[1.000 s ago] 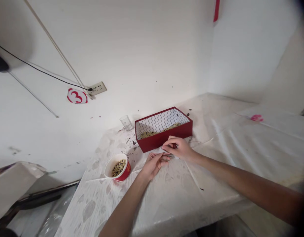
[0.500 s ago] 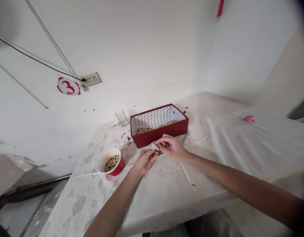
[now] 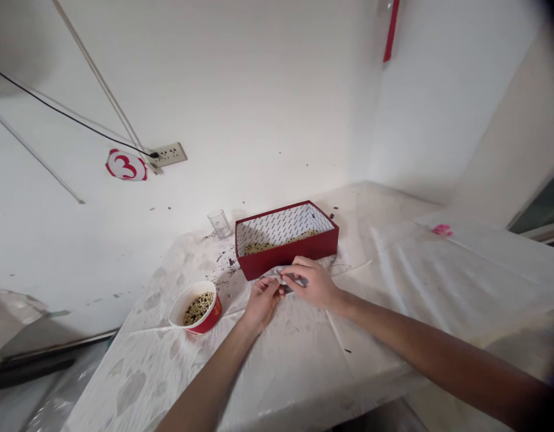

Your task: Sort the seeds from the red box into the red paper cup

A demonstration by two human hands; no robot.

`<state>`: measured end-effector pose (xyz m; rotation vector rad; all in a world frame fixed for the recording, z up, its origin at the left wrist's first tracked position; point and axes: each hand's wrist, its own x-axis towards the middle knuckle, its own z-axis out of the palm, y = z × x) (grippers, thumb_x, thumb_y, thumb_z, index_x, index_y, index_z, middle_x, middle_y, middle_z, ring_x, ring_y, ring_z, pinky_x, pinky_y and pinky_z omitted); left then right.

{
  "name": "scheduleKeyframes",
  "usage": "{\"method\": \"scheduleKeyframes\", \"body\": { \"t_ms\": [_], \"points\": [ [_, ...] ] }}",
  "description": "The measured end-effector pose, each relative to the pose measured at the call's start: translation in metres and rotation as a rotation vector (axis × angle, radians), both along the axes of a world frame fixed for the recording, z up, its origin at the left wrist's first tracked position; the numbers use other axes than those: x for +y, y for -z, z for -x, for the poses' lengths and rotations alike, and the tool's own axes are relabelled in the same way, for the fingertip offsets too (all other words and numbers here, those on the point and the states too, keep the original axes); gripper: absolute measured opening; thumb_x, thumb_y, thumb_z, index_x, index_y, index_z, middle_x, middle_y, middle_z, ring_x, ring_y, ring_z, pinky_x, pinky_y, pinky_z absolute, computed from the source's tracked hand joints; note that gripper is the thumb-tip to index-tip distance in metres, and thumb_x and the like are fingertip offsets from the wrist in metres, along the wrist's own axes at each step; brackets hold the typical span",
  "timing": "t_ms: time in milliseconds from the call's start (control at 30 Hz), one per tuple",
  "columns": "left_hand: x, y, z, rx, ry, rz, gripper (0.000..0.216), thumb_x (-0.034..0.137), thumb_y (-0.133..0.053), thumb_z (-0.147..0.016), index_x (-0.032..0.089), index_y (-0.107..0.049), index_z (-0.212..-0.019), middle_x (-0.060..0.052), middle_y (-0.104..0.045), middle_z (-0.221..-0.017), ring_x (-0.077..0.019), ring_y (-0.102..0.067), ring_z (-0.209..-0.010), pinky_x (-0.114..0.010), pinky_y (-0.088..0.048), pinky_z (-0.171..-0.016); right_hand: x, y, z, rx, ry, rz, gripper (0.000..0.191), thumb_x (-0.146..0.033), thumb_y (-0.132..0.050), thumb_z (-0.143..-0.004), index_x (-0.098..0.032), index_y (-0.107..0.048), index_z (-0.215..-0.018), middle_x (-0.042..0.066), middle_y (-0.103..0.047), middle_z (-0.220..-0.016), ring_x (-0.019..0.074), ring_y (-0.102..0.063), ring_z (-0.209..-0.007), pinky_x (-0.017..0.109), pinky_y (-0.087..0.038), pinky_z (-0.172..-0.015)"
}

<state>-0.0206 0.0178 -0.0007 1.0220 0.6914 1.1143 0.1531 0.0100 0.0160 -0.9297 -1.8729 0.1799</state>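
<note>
My left hand and my right hand meet just in front of a red box, both pinched on a small whitish slip of paper or plastic. A dark thin object shows between my right fingers; I cannot make out what it is. The red box has a patterned white lining and holds yellowish grains along its near inner side. A red and white paper bowl with mixed dark and light beans stands left of my left hand.
A small clear glass stands behind the box by the wall. Dark specks lie scattered on the white covered table between glass and box. A pink scrap lies far right. A wall socket and a "3" sign are on the wall.
The view shifted a little. My left hand rose from lying flat to pinching the slip together with my right hand; both hands stayed in front of the box.
</note>
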Motion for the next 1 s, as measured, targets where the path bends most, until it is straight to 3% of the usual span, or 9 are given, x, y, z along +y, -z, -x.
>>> {"method": "scheduleKeyframes", "body": {
  "t_ms": [167,367,467,600,833,1000],
  "points": [
    [-0.001,-0.004,0.001,-0.05,0.03,0.09,0.02,0.029,-0.079,-0.077,0.012,-0.069,-0.071,-0.002,-0.061,-0.065,-0.0094,-0.054,-0.064,-0.021,-0.044,-0.065,-0.001,-0.001,0.001,-0.015,0.052,0.013,0.011,-0.028,-0.061,-0.093,-0.024,-0.071,-0.095,0.0,-0.056,-0.075,0.014,-0.053,-0.072,0.029,-0.041,-0.069],
    [-0.002,-0.006,0.003,-0.085,0.091,0.142,0.009,0.019,-0.077,-0.075,0.011,-0.072,-0.073,-0.005,-0.068,-0.073,-0.0133,-0.063,-0.073,-0.023,-0.049,-0.067,0.001,-0.003,-0.001,0.196,-0.035,0.137,0.019,-0.035,-0.058,-0.095,-0.022,-0.071,-0.092,-0.001,-0.049,-0.068,0.0119,-0.046,-0.061,0.026,-0.037,-0.057],
    [-0.004,-0.006,0.003,-0.116,0.107,0.162,0.006,0.015,-0.074,-0.072,0.014,-0.072,-0.077,-0.008,-0.073,-0.088,-0.0199,-0.068,-0.085,-0.029,-0.055,-0.074,0.003,-0.003,-0.002,0.252,-0.061,0.179,0.02,-0.038,-0.06,-0.094,-0.022,-0.072,-0.092,-0.002,-0.047,-0.066,0.0116,-0.045,-0.059,0.026,-0.036,-0.057],
    [-0.003,-0.004,0.003,-0.062,0.085,0.247,0.018,0.022,-0.072,-0.077,0.016,-0.073,-0.094,-0.01,-0.074,-0.106,-0.0241,-0.07,-0.094,-0.036,-0.059,-0.082,0.006,0.002,-0.002,0.18,-0.109,0.266,0.02,-0.038,-0.063,-0.091,-0.021,-0.073,-0.091,-0.003,-0.047,-0.064,0.0108,-0.042,-0.057,0.026,-0.033,-0.055],
    [-0.001,0.0,0.005,-0.043,0.009,0.251,0.016,0.017,-0.079,-0.07,0.013,-0.074,-0.084,-0.006,-0.075,-0.084,-0.0147,-0.069,-0.074,-0.027,-0.06,-0.074,0.011,0.007,-0.002,0.185,-0.088,0.262,0.017,-0.035,-0.063,-0.091,-0.022,-0.074,-0.092,-0.004,-0.045,-0.064,0.0107,-0.044,-0.058,0.025,-0.034,-0.057],
    [-0.001,-0.001,0.006,-0.026,-0.006,0.25,0.022,0.019,-0.082,-0.069,0.013,-0.075,-0.089,-0.007,-0.075,-0.089,-0.0139,-0.067,-0.075,-0.024,-0.059,-0.068,0.01,0.006,-0.002,0.173,-0.111,0.253,0.021,-0.036,-0.06,-0.094,-0.022,-0.075,-0.098,-0.003,-0.049,-0.064,0.0107,-0.045,-0.058,0.026,-0.035,-0.057]
  ]
}}
